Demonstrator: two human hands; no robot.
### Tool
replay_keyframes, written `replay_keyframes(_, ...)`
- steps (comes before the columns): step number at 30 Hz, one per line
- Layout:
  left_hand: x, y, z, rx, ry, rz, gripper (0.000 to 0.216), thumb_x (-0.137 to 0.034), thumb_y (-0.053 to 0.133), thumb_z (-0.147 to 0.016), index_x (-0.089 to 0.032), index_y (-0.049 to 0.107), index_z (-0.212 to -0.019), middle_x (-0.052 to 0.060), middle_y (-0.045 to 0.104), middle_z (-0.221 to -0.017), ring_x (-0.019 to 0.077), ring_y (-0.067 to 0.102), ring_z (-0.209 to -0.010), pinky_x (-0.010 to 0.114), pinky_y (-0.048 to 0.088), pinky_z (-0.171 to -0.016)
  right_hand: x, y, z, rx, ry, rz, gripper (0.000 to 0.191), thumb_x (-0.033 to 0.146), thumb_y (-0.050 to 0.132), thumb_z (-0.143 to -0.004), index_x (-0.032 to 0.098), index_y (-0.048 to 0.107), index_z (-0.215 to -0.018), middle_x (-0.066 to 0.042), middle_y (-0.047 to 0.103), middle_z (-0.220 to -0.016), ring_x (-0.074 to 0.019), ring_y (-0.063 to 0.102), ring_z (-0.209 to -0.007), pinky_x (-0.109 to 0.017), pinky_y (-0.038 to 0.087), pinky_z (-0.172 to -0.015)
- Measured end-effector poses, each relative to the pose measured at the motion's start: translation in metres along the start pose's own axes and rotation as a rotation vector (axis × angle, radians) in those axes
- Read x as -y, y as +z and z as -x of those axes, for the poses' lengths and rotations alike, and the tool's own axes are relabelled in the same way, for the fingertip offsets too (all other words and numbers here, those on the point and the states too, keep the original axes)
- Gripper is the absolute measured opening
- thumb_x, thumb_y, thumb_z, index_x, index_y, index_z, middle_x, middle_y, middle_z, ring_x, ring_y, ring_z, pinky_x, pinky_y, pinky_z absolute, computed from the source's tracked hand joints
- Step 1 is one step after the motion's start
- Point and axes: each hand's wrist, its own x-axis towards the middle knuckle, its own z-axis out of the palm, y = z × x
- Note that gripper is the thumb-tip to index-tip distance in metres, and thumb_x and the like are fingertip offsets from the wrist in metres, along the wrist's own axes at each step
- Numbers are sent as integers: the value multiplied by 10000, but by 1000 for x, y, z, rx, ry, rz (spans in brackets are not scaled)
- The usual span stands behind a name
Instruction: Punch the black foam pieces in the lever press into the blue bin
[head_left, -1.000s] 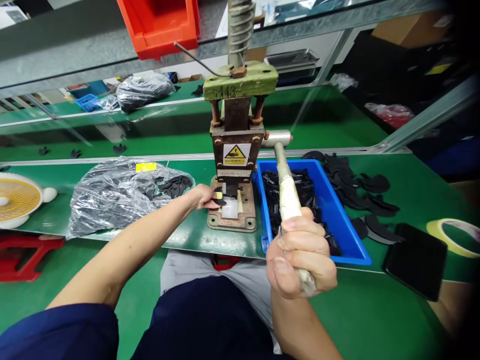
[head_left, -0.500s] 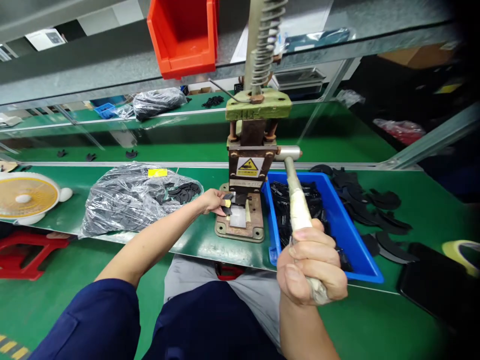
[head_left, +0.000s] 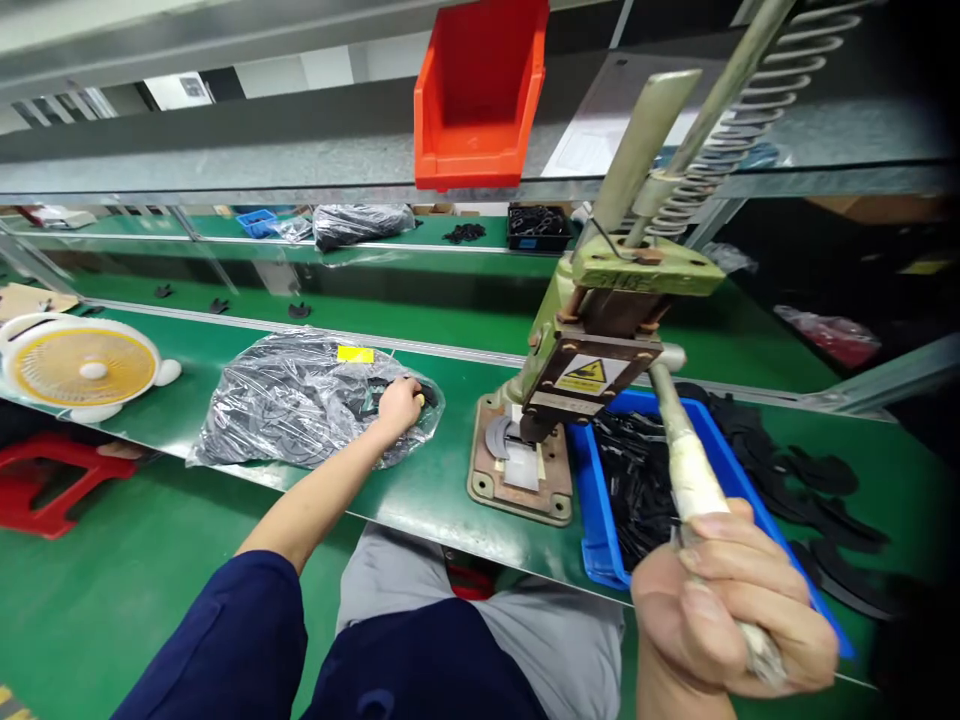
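My right hand (head_left: 739, 600) is wrapped round the taped lever handle (head_left: 694, 465) of a green hand press (head_left: 649, 265). On the press base (head_left: 487, 485) lies a curved dark grey piece (head_left: 497, 438), beside a pale block (head_left: 521, 465) under the ram. My left hand (head_left: 401, 405) is at the mouth of a clear plastic bag (head_left: 277, 400) full of dark curved pieces. Its fingers are curled down among the pieces, a bit of yellow showing at one finger. What they grip, if anything, is hidden.
Right of the press stands a blue bin (head_left: 592, 545) of black parts, with loose black curved pieces (head_left: 825, 500) beyond it. An orange bin (head_left: 480, 150) hangs over the shelf edge above. A fan (head_left: 90, 365) lies at the left.
My left hand has left the press base and moved left to the bag. A curved piece now shows on the base. The view has shifted; my right hand keeps the handle.
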Motion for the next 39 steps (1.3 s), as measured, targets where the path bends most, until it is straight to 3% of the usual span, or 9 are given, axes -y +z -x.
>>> replay_keyframes(5,17,-8,-24,105,235,-203,349,-150,578,-863,-135,714,-1183,158,658,-1205,277,580,-1171,374,438,-1062,4,2,1,-10,23,12,369,213,664,-691,198,342,-510,34,557,-611,-147,572,-629,-436,503,-786)
replay_keyframes(10,6,-10,-35,167,320,-282,255,-192,541,-897,-147,775,-986,160,668,-1091,278,626,-1045,346,470,-951,4,0,2,-21,19,62,292,217,662,-673,215,404,-536,41,543,-576,-151,536,-570,-472,538,-761)
replay_keyframes(14,4,-11,-33,126,356,-226,306,-190,483,-926,-160,783,-981,140,702,-1029,259,642,-1018,325,470,-928,2,-4,4,-15,18,93,262,219,673,-640,237,436,-529,45,563,-558,-170,527,-535,-527,558,-737)
replay_keyframes(19,10,-19,-25,142,269,43,299,-210,539,-903,-182,785,-1073,94,758,-1057,244,674,-1009,295,489,-903,2,-4,5,-41,52,86,272,221,676,-635,229,433,-514,36,583,-565,-176,569,-575,-529,576,-778)
replay_keyframes(23,21,-22,-21,172,165,277,305,-215,600,-860,-184,776,-1108,48,779,-904,213,707,-840,275,525,-825,2,-5,6,-42,72,99,254,231,664,-619,232,436,-509,35,584,-561,-191,575,-580,-551,568,-762)
replay_keyframes(29,37,-24,-18,39,60,271,404,-140,694,-753,-161,726,-1155,83,758,-1064,229,695,-968,315,510,-927,2,-10,7,33,70,87,205,204,657,-634,226,471,-549,31,605,-616,-182,593,-631,-520,548,-794)
replay_keyframes(34,43,-29,-21,-24,-110,293,390,-177,770,-670,-148,693,-1051,65,729,-967,184,666,-799,299,524,-794,5,-10,5,53,79,72,198,183,649,-657,225,473,-576,40,600,-629,-167,590,-651,-509,547,-835)
replay_keyframes(39,39,-39,-25,-33,-79,677,326,-225,759,-659,-130,702,-966,11,663,-790,132,616,-674,261,532,-696,10,-10,4,97,117,78,168,163,628,-675,224,482,-618,44,603,-669,-176,598,-696,-527,532,-862)
